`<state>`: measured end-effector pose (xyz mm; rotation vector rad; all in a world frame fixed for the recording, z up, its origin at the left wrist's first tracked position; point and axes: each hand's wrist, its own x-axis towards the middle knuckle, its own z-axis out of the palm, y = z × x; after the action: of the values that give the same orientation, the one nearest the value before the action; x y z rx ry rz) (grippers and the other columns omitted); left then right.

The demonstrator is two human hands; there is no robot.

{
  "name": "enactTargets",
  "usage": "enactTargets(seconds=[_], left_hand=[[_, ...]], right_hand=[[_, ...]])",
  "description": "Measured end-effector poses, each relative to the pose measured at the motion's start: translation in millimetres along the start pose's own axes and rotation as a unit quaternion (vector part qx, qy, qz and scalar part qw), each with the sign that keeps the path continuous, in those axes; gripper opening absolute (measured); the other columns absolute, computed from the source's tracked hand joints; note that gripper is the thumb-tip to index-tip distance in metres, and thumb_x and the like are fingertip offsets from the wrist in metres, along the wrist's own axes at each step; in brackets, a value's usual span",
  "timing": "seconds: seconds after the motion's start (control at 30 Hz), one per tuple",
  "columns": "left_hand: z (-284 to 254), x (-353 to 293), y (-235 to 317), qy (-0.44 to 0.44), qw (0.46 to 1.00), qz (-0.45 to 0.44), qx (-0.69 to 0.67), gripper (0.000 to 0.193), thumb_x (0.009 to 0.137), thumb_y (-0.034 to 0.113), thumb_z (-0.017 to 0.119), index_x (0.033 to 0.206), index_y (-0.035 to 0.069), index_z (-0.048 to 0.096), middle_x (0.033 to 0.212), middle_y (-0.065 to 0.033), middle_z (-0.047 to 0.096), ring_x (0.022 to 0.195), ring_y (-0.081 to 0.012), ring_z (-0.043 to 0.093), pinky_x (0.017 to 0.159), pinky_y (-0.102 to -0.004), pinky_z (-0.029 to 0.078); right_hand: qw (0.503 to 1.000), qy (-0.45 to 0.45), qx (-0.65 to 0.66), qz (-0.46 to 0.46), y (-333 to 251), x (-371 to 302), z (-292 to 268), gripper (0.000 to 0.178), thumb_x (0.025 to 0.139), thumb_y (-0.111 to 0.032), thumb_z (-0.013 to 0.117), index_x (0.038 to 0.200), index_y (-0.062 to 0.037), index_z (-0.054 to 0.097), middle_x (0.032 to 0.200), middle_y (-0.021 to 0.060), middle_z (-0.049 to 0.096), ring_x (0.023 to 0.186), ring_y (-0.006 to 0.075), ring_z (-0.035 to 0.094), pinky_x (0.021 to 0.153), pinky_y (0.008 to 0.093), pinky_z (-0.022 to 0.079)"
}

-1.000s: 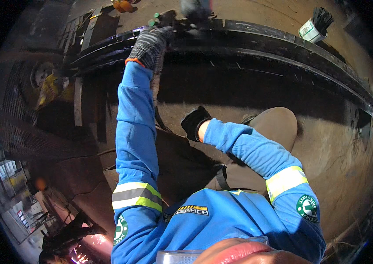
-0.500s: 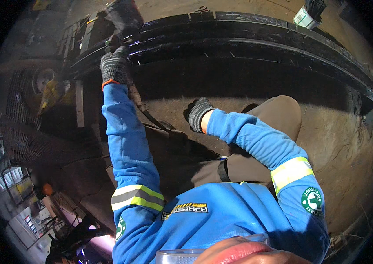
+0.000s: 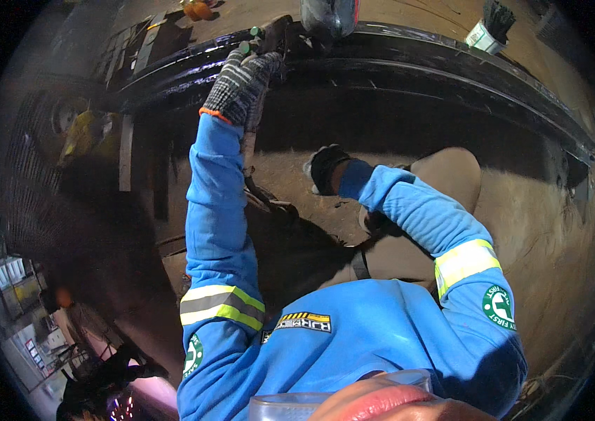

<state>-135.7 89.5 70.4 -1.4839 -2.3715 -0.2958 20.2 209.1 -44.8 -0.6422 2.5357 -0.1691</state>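
My left hand (image 3: pixel 239 83), in a grey knit glove with an orange cuff, reaches to the far-left part of a long dark metal beam (image 3: pixel 409 67). Its fingers wrap round a tool with green knobs (image 3: pixel 245 47). From below the glove a wrapped, hose-like line (image 3: pixel 249 151) runs down toward the floor; the tool's working end is hard to make out. Just right of it, a dark rounded object with a red edge (image 3: pixel 329 15) is cut off by the top of the view. My right hand (image 3: pixel 327 168), gloved too, hovers curled before my knee, with nothing visible in it.
Beyond the beam at the right stands a white bucket (image 3: pixel 484 37) full of thin dark rods. Orange things (image 3: pixel 198 10) lie past the beam's left end. A yellow object (image 3: pixel 88 135) sits at far left; sparks (image 3: pixel 120 407) glow at lower left.
My left hand has moved right along the beam with the tool. The dark object at the top has shifted right too, uncovering the orange things. My right hand has turned and moved slightly right.
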Motion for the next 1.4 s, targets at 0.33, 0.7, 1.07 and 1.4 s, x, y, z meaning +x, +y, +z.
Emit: enactTargets(seconds=[0.33,0.7,1.07,1.4], left_hand=[[5,-21,-79,-0.111,0.918,-0.373,-0.073,0.027,0.081,0.026,0.054,0.101,0.009,0.062,0.088,-0.0127,0.064,0.084,-0.0253,0.060,0.077,-0.0338,0.045],[-27,-87,-111,0.298,0.718,-0.580,-0.244,0.033,0.076,0.024,0.057,0.102,0.004,0.059,0.084,-0.0121,0.062,0.075,-0.0258,0.058,0.069,-0.0355,0.044],[-15,-77,-134,0.141,0.892,-0.411,-0.125,0.026,0.078,0.023,0.056,0.092,0.001,0.060,0.077,-0.0077,0.058,0.068,-0.0204,0.053,0.060,-0.0353,0.041],[-36,-40,-126,0.049,0.940,-0.333,0.049,0.009,0.073,0.014,0.052,0.076,0.009,0.059,0.075,-0.0141,0.061,0.074,-0.0317,0.060,0.062,-0.0387,0.045]], right_hand=[[0.998,-0.047,-0.012,0.035,5,5,-15,0.035,0.073,-0.030,0.059,0.101,-0.0094,0.063,0.104,0.0127,0.062,0.096,0.0299,0.059,0.077,0.0424,0.047],[0.999,-0.033,-0.023,0.016,10,14,-9,0.035,0.074,-0.028,0.058,0.104,-0.0098,0.062,0.108,0.0122,0.060,0.101,0.0293,0.057,0.081,0.0433,0.046],[0.999,-0.030,-0.019,0.035,4,1,-15,0.035,0.074,-0.029,0.057,0.105,-0.0118,0.062,0.109,0.0118,0.060,0.100,0.0287,0.058,0.081,0.0440,0.046],[0.999,-0.001,-0.037,0.020,-9,5,3,0.037,0.073,-0.034,0.060,0.101,-0.0106,0.064,0.105,0.0112,0.062,0.096,0.0297,0.059,0.076,0.0443,0.048]])
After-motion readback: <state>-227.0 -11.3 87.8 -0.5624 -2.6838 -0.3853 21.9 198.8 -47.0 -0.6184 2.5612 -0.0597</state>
